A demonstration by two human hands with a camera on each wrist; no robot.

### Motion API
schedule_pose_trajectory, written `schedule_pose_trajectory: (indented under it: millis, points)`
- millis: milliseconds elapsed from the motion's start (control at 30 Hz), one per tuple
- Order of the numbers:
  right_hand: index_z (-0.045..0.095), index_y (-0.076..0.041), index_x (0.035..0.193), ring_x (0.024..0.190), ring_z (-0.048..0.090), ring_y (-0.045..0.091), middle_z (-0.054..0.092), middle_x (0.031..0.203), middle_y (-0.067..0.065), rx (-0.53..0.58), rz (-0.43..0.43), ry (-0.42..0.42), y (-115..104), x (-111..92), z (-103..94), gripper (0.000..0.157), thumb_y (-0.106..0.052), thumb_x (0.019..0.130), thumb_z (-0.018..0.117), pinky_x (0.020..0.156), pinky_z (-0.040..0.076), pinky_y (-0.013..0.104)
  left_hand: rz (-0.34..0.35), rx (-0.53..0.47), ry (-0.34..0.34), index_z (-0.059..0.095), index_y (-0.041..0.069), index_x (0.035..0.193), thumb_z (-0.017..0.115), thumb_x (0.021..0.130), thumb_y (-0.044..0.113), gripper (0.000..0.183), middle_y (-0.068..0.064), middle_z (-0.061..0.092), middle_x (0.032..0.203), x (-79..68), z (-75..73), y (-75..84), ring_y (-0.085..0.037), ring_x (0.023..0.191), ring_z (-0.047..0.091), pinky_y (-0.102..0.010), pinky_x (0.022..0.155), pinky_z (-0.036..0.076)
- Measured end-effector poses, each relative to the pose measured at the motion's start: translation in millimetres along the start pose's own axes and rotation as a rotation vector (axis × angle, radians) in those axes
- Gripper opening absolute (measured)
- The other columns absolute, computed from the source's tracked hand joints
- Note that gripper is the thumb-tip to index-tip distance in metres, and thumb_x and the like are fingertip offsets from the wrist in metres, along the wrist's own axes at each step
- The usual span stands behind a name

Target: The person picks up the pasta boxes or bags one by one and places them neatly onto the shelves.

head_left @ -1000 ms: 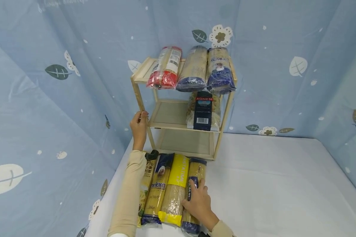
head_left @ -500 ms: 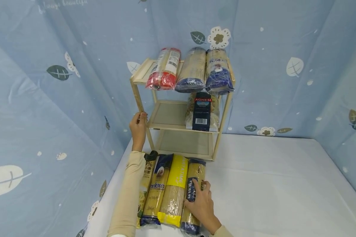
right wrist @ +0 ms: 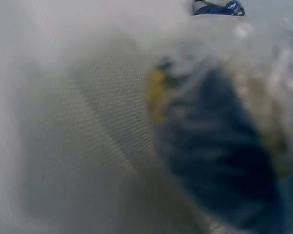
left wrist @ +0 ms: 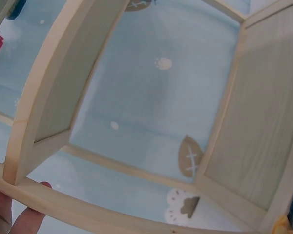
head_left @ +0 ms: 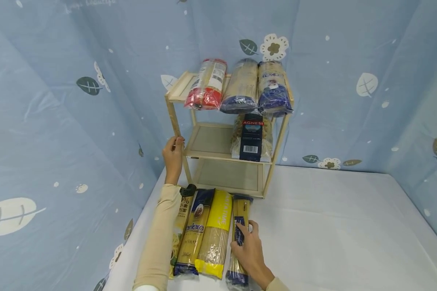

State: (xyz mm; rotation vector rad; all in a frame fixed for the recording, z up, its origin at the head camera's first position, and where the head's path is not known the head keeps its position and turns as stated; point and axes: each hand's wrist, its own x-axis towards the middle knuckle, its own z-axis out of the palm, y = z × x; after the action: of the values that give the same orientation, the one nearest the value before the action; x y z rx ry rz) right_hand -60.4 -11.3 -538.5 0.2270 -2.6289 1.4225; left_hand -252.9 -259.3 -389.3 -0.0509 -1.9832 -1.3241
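My left hand (head_left: pixel 172 159) grips the left front post of a three-tier wooden rack (head_left: pixel 212 139); in the left wrist view its fingers (left wrist: pixel 27 220) wrap the post. At the front right, my right hand (head_left: pixel 252 250) holds a spaghetti packet (head_left: pixel 241 208) with dark blue ends, thumb on its left side and fingers over its right. The packet is turned partly onto its edge, so it looks narrow. In the right wrist view the packet's dark blue end (right wrist: pixel 219 156) is close and blurred. To its left lies a yellow pasta packet (head_left: pixel 219 214).
An Ankara spaghetti packet (head_left: pixel 194 238) and a yellow-brown noodle packet (head_left: pixel 180 220), partly behind the left forearm, lie alongside. Up on the rack's top are a red-ended packet (head_left: pixel 206 87) and two blue-ended ones. An Agnesi pasta bag (head_left: pixel 252 139) stands on the middle shelf.
The right hand's packet has rolled from lying flat toward its edge, and a gap has opened beside the yellow packet. My left hand stays on the post.
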Motion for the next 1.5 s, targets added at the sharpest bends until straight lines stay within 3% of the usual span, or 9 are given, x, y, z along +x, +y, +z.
schedule_pose_trajectory:
  millis: [100, 200, 333, 433, 800, 1067, 1500]
  points:
    - [0.061, 0.002, 0.121, 0.042, 0.019, -0.003, 0.037, 0.134, 0.031, 0.013, -0.014, 0.022, -3.4, -0.4, -4.7, 0.054, 0.003, 0.068, 0.065, 0.038, 0.028, 0.015, 0.001, -0.005, -0.004, 0.068, 0.006, 0.097, 0.05, 0.099, 0.034, 0.034, -0.012, 0.065, 0.092, 0.8, 1.0, 0.5, -0.016, 0.063, 0.044, -0.031, 0.06, 0.036]
    - [0.062, 0.003, 0.12, 0.047, 0.032, 0.001, 0.039, 0.132, 0.03, 0.028, -0.047, 0.05, -10.3, 0.5, -10.8, 0.052, 0.002, 0.068, 0.066, 0.042, 0.033, 0.016, 0.011, -0.006, -0.003, 0.068, 0.006, 0.096, 0.05, 0.099, 0.034, 0.033, -0.011, 0.065, 0.091, 2.1, 1.2, 0.9, -0.016, 0.063, 0.044, -0.031, 0.059, 0.036]
    - [0.063, 0.002, 0.119, 0.067, 0.051, 0.015, 0.04, 0.13, 0.028, 0.055, -0.093, 0.078, -22.8, 2.6, -19.3, 0.051, 0.001, 0.068, 0.068, 0.05, 0.044, 0.02, 0.025, -0.008, 0.005, 0.068, 0.006, 0.095, 0.05, 0.098, 0.035, 0.034, -0.01, 0.064, 0.089, 4.2, 0.9, 0.3, -0.016, 0.064, 0.045, -0.03, 0.06, 0.036]
    - [0.064, 0.002, 0.118, 0.075, 0.052, 0.021, 0.04, 0.13, 0.027, 0.075, -0.106, 0.084, -31.8, 4.1, -24.5, 0.049, 0.001, 0.069, 0.068, 0.052, 0.046, 0.022, 0.026, -0.009, 0.007, 0.068, 0.006, 0.094, 0.05, 0.098, 0.036, 0.036, -0.01, 0.064, 0.088, 4.8, 0.6, -0.5, -0.017, 0.065, 0.045, -0.03, 0.061, 0.036]
    - [0.063, 0.001, 0.119, 0.076, 0.051, 0.018, 0.04, 0.132, 0.024, 0.139, -0.176, 0.077, -62.2, 10.0, -40.1, 0.049, 0.003, 0.07, 0.066, 0.051, 0.045, 0.021, 0.007, -0.007, -0.004, 0.068, 0.004, 0.097, 0.049, 0.1, 0.033, 0.035, -0.016, 0.064, 0.092, 3.1, -1.5, -2.1, -0.018, 0.065, 0.045, -0.033, 0.062, 0.036]
    - [0.063, -0.002, 0.121, 0.086, 0.052, 0.024, 0.037, 0.135, 0.021, 0.185, -0.173, 0.033, -86.5, 12.6, -51.2, 0.051, 0.002, 0.071, 0.065, 0.057, 0.05, 0.023, 0.01, -0.002, -0.004, 0.068, 0.004, 0.097, 0.049, 0.099, 0.035, 0.037, -0.017, 0.065, 0.092, 2.4, -1.2, -3.5, -0.018, 0.067, 0.047, -0.033, 0.062, 0.037]
    - [0.064, -0.003, 0.121, 0.078, 0.056, 0.017, 0.04, 0.137, 0.019, 0.161, -0.321, 0.054, -126.6, 28.6, -74.1, 0.052, 0.003, 0.069, 0.065, 0.055, 0.045, 0.022, 0.025, 0.004, -0.001, 0.068, 0.006, 0.097, 0.05, 0.098, 0.037, 0.036, -0.012, 0.065, 0.09, 0.2, -0.3, -4.6, -0.017, 0.066, 0.048, -0.031, 0.061, 0.038]
